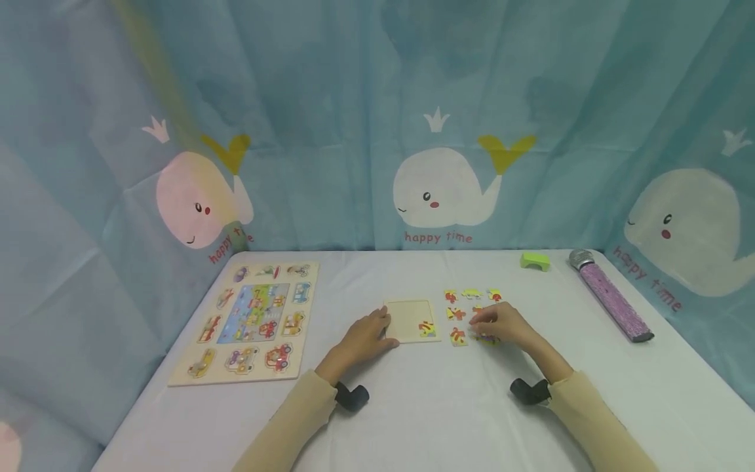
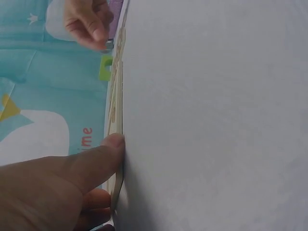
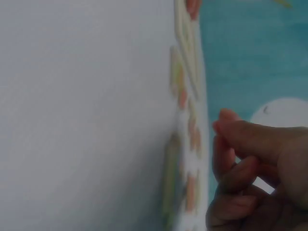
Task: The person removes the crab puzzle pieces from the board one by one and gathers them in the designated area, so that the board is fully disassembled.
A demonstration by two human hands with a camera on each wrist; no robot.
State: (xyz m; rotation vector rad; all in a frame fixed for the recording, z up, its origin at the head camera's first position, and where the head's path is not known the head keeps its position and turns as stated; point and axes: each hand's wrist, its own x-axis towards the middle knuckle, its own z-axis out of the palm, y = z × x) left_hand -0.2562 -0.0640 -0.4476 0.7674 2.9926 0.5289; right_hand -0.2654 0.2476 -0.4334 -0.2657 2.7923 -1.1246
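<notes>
A small square wooden puzzle frame (image 1: 407, 318) lies on the white table (image 1: 436, 413) and holds one yellow and red piece (image 1: 427, 328) in its right corner. My left hand (image 1: 368, 335) rests at the frame's left edge, and the thumb (image 2: 103, 154) presses against the side of the frame (image 2: 116, 120). Several loose puzzle pieces (image 1: 455, 314) lie to the right of the frame. My right hand (image 1: 492, 322) hovers over them with loosely curled fingers (image 3: 236, 132). No piece shows between those fingers; the pieces (image 3: 192, 139) lie just beyond the fingertips.
A large wooden vehicle puzzle board (image 1: 248, 321) lies at the table's left side. A green block (image 1: 535, 261) and a purple glitter microphone (image 1: 610, 295) lie at the back right. A whale-print curtain (image 1: 436, 131) hangs behind the table.
</notes>
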